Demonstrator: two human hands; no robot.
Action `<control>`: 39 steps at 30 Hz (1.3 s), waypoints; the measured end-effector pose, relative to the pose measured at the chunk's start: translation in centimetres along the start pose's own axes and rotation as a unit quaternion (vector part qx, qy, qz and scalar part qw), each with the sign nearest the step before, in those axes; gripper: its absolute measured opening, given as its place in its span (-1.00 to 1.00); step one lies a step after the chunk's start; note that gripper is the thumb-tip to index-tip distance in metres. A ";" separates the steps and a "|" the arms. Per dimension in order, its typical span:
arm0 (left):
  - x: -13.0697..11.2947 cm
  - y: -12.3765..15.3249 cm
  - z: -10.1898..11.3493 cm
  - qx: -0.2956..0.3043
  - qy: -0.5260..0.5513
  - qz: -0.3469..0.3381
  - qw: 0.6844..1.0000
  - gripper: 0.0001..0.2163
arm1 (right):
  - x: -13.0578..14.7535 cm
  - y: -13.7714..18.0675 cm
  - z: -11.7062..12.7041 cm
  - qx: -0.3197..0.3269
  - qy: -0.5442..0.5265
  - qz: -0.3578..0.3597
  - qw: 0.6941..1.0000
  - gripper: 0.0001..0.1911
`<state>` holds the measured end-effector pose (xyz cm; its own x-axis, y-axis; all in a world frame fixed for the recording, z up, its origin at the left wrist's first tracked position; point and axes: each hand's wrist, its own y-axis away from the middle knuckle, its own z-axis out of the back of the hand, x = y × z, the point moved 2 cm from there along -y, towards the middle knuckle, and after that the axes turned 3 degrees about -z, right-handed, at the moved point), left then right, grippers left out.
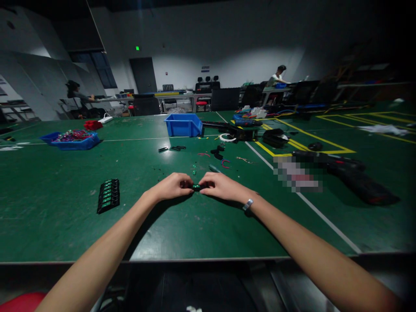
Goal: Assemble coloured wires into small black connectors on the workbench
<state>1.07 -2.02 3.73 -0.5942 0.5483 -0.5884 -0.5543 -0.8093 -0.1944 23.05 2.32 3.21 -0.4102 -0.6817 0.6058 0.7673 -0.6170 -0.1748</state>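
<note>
Between my two hands, just above the green tabletop, is a small black piece with a green circuit board. My left hand pinches its left end, and my right hand pinches its right end. Fingers hide most of the piece. Little green boards lie on the table just beyond the fingertips. Off to the left, a row of similar black pieces with green boards lies side by side. A dark pen-like tool rests behind my right hand.
A blue bin stands at the back, and a blue tray of coloured wires sits left. Loose wires and black parts are scattered mid-table. A dark power tool lies right. Two people sit at far desks.
</note>
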 end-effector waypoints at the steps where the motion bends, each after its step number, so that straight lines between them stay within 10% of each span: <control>1: 0.0 0.0 0.0 -0.001 -0.003 -0.002 1.000 -0.81 | 0.1 0.0 0.1 0.002 0.002 -0.003 1.000 -0.71; 39: 0.5 0.0 -0.3 0.000 0.002 -0.012 1.000 -0.79 | -0.1 0.2 0.4 0.025 -0.024 -0.014 0.999 -0.74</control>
<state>0.97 -1.79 3.21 -0.5785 0.5661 -0.5873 -0.5675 -0.7965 -0.2087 23.46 2.43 3.44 -0.4091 -0.6437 0.6468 0.7796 -0.6149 -0.1188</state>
